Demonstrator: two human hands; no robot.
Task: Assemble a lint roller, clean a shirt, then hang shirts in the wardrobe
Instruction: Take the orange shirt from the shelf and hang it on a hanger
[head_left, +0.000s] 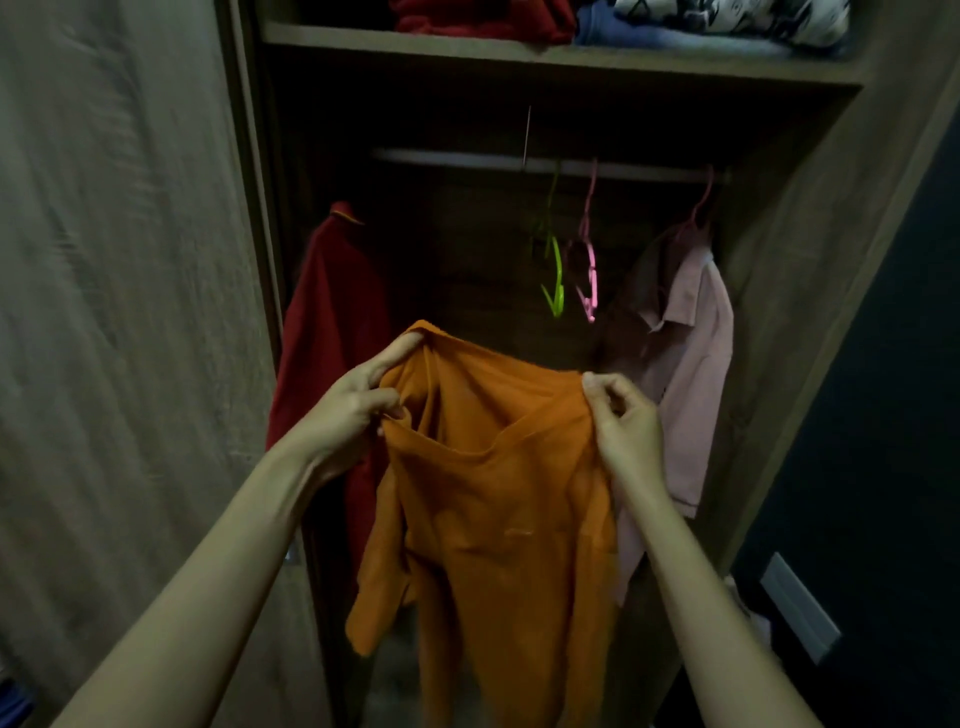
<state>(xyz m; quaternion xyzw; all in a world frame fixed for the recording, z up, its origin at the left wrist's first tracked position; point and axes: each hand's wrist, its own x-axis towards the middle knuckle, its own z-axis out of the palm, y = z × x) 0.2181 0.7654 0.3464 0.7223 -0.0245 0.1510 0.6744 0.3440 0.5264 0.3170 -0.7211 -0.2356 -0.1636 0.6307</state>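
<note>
An orange shirt (498, 519) hangs from both of my hands in front of the open wardrobe. My left hand (358, 400) grips its left shoulder, fingers tucked into the fabric. My right hand (623, 421) pinches the right shoulder. The collar opening sags between them. Behind, a pale rail (467, 158) crosses the wardrobe. An empty green hanger (555, 270) and an empty pink hanger (589, 270) dangle from it. No lint roller is in view.
A dark red shirt (332, 332) hangs at the left of the rail, a pale pink shirt (691, 374) on a pink hanger at the right. Folded clothes (675, 26) lie on the upper shelf (415, 44). The wardrobe door (119, 312) stands at my left.
</note>
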